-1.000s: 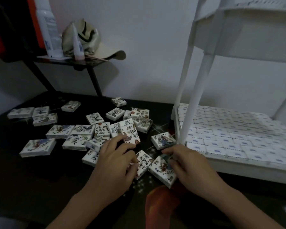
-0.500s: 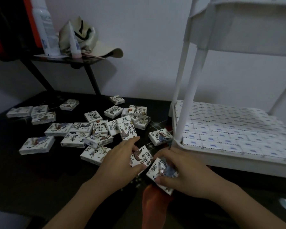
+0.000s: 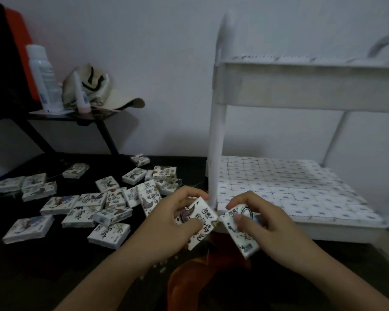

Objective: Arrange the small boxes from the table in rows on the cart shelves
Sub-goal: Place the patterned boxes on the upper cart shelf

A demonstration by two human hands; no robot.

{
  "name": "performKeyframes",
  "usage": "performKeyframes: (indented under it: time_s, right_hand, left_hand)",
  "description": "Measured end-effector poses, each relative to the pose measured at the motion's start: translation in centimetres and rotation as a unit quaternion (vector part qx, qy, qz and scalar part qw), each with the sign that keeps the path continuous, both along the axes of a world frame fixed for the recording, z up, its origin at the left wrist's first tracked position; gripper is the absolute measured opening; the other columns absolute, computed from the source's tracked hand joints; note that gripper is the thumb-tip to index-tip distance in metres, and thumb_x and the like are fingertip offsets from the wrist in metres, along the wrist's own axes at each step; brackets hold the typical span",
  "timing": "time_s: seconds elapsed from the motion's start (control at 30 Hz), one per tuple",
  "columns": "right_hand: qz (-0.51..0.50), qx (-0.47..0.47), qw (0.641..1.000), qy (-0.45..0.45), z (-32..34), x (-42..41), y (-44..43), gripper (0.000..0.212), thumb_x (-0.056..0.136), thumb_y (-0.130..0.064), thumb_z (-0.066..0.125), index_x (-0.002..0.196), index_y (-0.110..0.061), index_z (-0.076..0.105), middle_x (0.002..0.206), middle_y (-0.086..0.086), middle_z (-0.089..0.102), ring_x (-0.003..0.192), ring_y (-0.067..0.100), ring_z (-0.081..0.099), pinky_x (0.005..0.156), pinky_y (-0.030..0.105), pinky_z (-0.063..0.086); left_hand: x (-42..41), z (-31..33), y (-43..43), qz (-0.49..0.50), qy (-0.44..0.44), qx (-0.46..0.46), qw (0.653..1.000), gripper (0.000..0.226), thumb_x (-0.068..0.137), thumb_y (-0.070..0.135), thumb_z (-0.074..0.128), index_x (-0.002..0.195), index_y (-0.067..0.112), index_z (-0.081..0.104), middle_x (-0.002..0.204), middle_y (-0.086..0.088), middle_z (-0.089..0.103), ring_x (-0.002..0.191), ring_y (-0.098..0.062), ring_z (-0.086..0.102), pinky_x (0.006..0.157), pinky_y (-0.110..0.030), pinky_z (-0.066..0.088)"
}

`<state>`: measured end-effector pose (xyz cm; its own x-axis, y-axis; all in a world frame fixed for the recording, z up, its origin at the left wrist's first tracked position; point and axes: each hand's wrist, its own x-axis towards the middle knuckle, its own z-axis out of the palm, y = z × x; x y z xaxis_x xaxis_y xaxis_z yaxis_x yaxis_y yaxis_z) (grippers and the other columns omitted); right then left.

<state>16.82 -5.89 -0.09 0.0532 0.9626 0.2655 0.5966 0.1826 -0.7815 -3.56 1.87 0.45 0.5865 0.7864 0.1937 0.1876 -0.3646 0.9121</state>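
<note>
Both hands have lifted off the table (image 3: 27, 270) since a second ago, each bringing a small box up beside the cart post (image 3: 216, 142). The left hand (image 3: 171, 221) has fingers and thumb curled round the left box (image 3: 201, 217), printed face up and tilted; whether a second one sits under it I cannot tell. The right hand (image 3: 267, 225) pinches the right box (image 3: 240, 236), thumb on its top face, fingers at the far edge. The two boxes nearly touch at a corner, just in front of the lower shelf (image 3: 323, 232), which is already tiled with rows. Many loose boxes (image 3: 88, 205) lie scattered on the table. These look like light, thin-walled card packs with a slick printed skin, likely easy to dent. Holding them lightly by the long narrow sides should keep the faces flat and let each one slide down against its neighbours
</note>
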Motion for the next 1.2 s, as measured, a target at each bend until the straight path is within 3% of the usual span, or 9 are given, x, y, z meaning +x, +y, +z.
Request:
performKeyframes:
  time_s: [0.2,0.27,0.33,0.47,0.53,0.67,0.9,1.0,1.2]
  right_hand:
    - [-0.069,0.092,0.993,-0.001,7.3,4.6,-3.1,0.013,0.087,-0.02,0.067,0.092,-0.032,0.064,0.081,-0.001,0.071,0.075,0.011,0.07,0.07,0.034,0.056]
    - [-0.078,0.107,0.991,0.007,10.4,6.6,-4.3,0.017,0.079,-0.026,0.071,0.091,-0.016,0.065,0.082,0.005,0.073,0.077,0.015,0.072,0.072,0.038,0.058]
    - [-0.09,0.123,0.988,0.016,13.7,8.5,-5.5,0.029,0.069,-0.029,0.072,0.086,-0.007,0.063,0.082,0.005,0.075,0.075,0.015,0.073,0.068,0.029,0.058]
    - [-0.121,0.182,0.976,-0.005,20.0,11.9,-6.9,0.027,0.068,-0.032,0.069,0.082,-0.01,0.061,0.08,0.001,0.075,0.061,0.004,0.063,0.05,0.018,0.046]
    - [-0.144,0.223,0.964,-0.018,22.7,13.7,-6.7,0.028,0.068,-0.032,0.068,0.086,-0.012,0.061,0.08,0.001,0.076,0.063,0.006,0.065,0.053,0.021,0.05]
    - [-0.238,0.254,0.934,-0.075,26.5,18.0,-4.3,0.026,0.078,-0.026,0.075,0.099,-0.019,0.061,0.084,-0.001,0.073,0.071,0.013,0.07,0.064,0.024,0.058]
    - [-0.321,0.189,0.878,-0.302,27.2,22.4,2.7,0.02,0.086,-0.022,0.071,0.102,-0.023,0.059,0.105,-0.002,0.065,0.096,0.019,0.06,0.084,0.035,0.051]
    - [-0.31,0.152,0.865,-0.364,26.9,23.0,4.5,0.019,0.087,-0.019,0.068,0.102,-0.026,0.059,0.107,-0.002,0.066,0.093,0.019,0.057,0.081,0.031,0.047]
    - [-0.21,0.055,0.917,-0.335,26.7,24.2,5.0,0.019,0.083,-0.024,0.074,0.085,-0.036,0.059,0.096,-0.011,0.065,0.09,0.014,0.062,0.083,0.031,0.052]
  left_hand:
    - [5.9,9.6,-2.1,-0.057,-0.068,0.136,0.987,0.031,0.083,0.01,0.069,0.105,0.031,0.065,0.1,0.012,0.068,0.094,0.002,0.065,0.079,-0.015,0.052]
    - [7.9,13.3,-2.7,-0.08,-0.103,0.169,0.977,0.029,0.081,0.011,0.072,0.105,0.025,0.064,0.097,0.007,0.069,0.086,-0.003,0.069,0.067,-0.018,0.056]
    - [9.9,17.0,-3.3,-0.104,-0.12,0.185,0.97,0.029,0.079,0.011,0.073,0.105,0.017,0.063,0.097,0.001,0.071,0.08,-0.009,0.072,0.062,-0.026,0.059]
    - [13.9,23.1,-2.4,-0.091,-0.142,0.21,0.963,0.029,0.078,0.012,0.075,0.105,0.015,0.064,0.094,-0.001,0.072,0.076,-0.012,0.073,0.062,-0.028,0.06]
    - [16.0,25.8,-1.4,-0.081,-0.132,0.205,0.967,0.031,0.079,0.012,0.076,0.107,0.018,0.064,0.094,0.0,0.072,0.078,-0.01,0.072,0.063,-0.023,0.059]
    - [20.6,29.6,0.8,-0.061,-0.072,0.215,0.972,0.028,0.082,0.01,0.074,0.108,0.021,0.068,0.095,0.004,0.071,0.075,-0.003,0.066,0.043,-0.006,0.042]
    - [28.2,31.2,4.9,-0.018,0.009,0.265,0.964,0.016,0.082,0.009,0.073,0.091,0.016,0.062,0.1,-0.005,0.066,0.088,-0.015,0.065,0.065,-0.025,0.056]
    - [30.3,31.2,6.0,0.004,0.042,0.3,0.953,0.018,0.083,0.011,0.071,0.085,0.016,0.055,0.102,-0.009,0.065,0.091,-0.023,0.066,0.078,-0.038,0.06]
    - [32.9,30.8,8.2,0.014,0.098,0.311,0.945,0.023,0.083,0.007,0.069,0.101,0.01,0.053,0.109,-0.011,0.06,0.092,-0.027,0.066,0.076,-0.038,0.06]
